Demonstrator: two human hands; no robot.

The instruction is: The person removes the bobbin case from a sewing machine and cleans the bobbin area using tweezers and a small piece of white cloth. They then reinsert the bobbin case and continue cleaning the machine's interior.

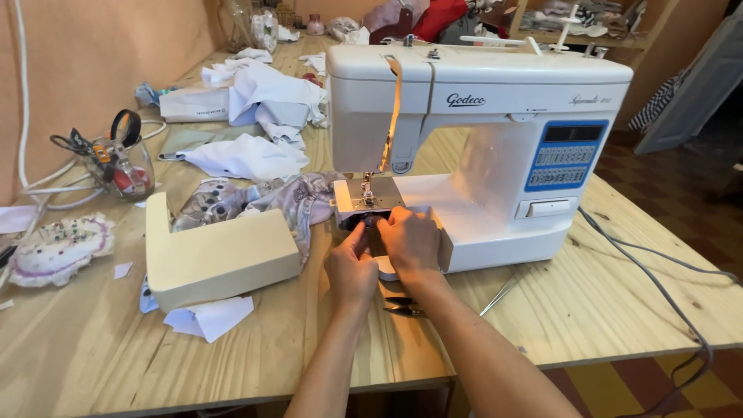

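While my 2 hands, left hand (352, 267) and right hand (410, 240), pinch closed at the sewing machine (480, 139) bobbin area, I judge its small parts light, slippery.

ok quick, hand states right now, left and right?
Left hand: fingers curled at the front of the sewing machine, below the needle plate; any grip cannot be told.
Right hand: same spot, fingers bent; grip cannot be told.

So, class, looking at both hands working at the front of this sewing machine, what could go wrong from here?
1. Both the left hand and right hand sit just below the needle; fingers could be pricked.
2. The snips lie under the forearm and might be knocked off the wooden table.
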